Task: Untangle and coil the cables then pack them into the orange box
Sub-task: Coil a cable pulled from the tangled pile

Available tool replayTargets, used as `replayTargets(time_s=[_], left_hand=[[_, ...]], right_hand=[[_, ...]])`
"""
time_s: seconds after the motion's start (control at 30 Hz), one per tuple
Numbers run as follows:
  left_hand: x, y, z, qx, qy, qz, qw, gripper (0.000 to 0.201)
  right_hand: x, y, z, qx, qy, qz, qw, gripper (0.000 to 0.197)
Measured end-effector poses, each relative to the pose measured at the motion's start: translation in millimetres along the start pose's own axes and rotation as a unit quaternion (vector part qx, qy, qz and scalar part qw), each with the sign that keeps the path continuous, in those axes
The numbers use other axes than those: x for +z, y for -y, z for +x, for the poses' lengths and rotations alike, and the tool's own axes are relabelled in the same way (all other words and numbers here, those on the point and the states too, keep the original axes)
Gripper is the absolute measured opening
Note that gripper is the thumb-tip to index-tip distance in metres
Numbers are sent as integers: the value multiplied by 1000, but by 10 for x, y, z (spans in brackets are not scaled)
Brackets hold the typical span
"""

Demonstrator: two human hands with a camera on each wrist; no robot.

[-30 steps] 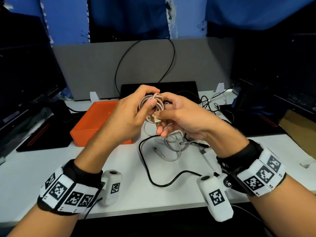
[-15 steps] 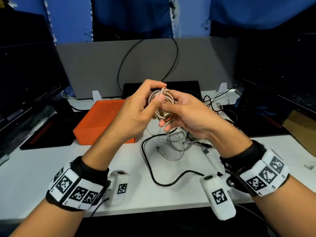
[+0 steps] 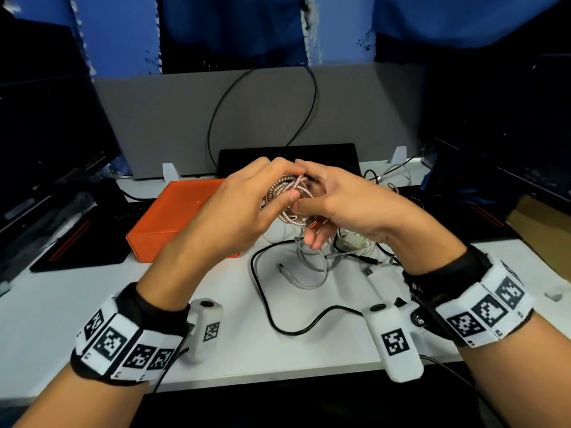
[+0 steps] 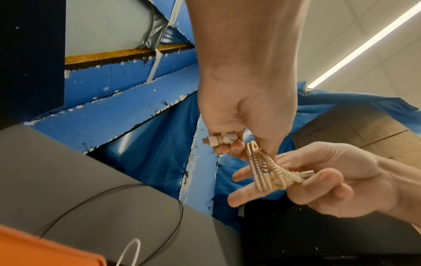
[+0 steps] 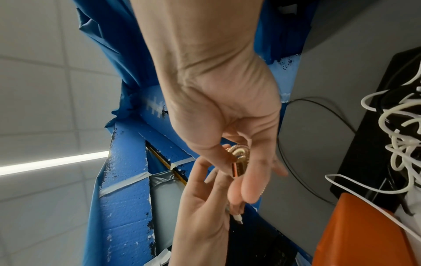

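Rose-gold braided cable (image 3: 289, 196), wound into a small coil, was held above the middle of the table (image 3: 61, 304) between both hands. The left hand (image 3: 244, 208) had its fingers curled round the coil, one plug (image 4: 210, 141) pinched at the fingertips. The right hand (image 3: 346, 205) pinched the coil between thumb and forefinger, its other fingers extended loosely beneath; the second plug (image 5: 238, 168) lay against that hand.

Judgement: the step in hand was finishing this coil, securing the loose end. The next move would call for a steady pinch so the turns do not spring apart, then a short carry left to the orange box (image 3: 176, 217).

That box sat toward the far left of the table, just beside the left hand. Its top showed as a flat orange face; whether it was lidded, and what it held, could not be determined.

A tangle of white and grey cables (image 3: 312, 261) with a black cable (image 3: 265, 307) lay near the table's middle, not yet sorted.
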State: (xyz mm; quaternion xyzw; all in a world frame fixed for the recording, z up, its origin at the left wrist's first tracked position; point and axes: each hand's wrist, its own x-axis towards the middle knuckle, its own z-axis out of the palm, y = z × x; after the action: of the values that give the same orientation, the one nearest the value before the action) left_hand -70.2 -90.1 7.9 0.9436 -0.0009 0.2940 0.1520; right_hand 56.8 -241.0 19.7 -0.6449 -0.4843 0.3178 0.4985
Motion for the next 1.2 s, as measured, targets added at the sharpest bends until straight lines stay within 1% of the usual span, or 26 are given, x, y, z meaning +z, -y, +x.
replayTargets(time_s=[0.03,0.1,0.17,0.2,0.23,0.27,0.33,0.4,0.57,0.63,0.73,0.83,0.87,0.9,0.93,0.97,1.0,1.03,1.1,1.13,1.2], left_hand=[[-31,-14,-10,-1,10,23,1000,31],[-95,-67,-28,-9,30,80,996,33],[-142,-127,-41,-23,36,133,990,34],[-151,-142,-47,-30,32,142,989,33],[-153,-148,-54,-42,28,125,991,32],[-146,-153,-64,-56,28,83,995,33],[-134,-181,-79,-86,45,11,995,40],[-130,-196,-85,-97,65,-3,993,43],[-192,-130,-82,-115,117,-28,986,41],[-198,-129,-83,-110,107,-47,987,41],[-179,-138,-77,-100,82,-62,990,40],[-175,-132,-78,-103,69,-57,991,43],[-177,-127,-78,-109,63,-53,991,43],[-174,-129,-77,-113,55,-47,991,43],[-164,-131,-72,-115,45,-44,991,43],[-151,-135,-71,-116,32,-42,992,44],[-141,-139,-68,-115,16,-41,992,45],[-134,-146,-66,-114,0,-40,993,46],[-119,-161,-58,-113,-23,-36,993,48],[-109,-157,-55,-117,-32,-43,992,48],[-92,-129,-52,-123,-44,-94,987,47]], right_hand=[[1,-4,3,1,6,13,1000,53],[2,8,-2,1,28,55,998,45],[16,5,4,7,37,117,992,45],[25,-8,19,6,30,149,988,46],[37,-28,44,3,13,180,984,46],[50,-45,67,-2,-9,203,979,43],[75,-76,109,-13,-44,215,976,37],[90,-101,123,-21,-50,186,981,34],[110,-97,83,-25,-15,103,994,36],[118,-59,34,-38,-16,28,999,33],[113,5,-33,-49,-32,-72,996,45],[73,40,-54,-40,-65,-165,983,56],[66,43,-52,-30,-84,-206,974,63],[69,45,-54,-18,-108,-255,961,64],[77,47,-57,-10,-133,-305,943,57],[94,51,-63,-10,-159,-344,925,44],[111,54,-70,-13,-186,-364,912,28],[127,62,-81,-19,-207,-370,905,19],[149,72,-94,-39,-216,-359,907,23],[159,74,-96,-53,-204,-352,912,27],[193,80,-103,-69,-176,-360,913,37]])
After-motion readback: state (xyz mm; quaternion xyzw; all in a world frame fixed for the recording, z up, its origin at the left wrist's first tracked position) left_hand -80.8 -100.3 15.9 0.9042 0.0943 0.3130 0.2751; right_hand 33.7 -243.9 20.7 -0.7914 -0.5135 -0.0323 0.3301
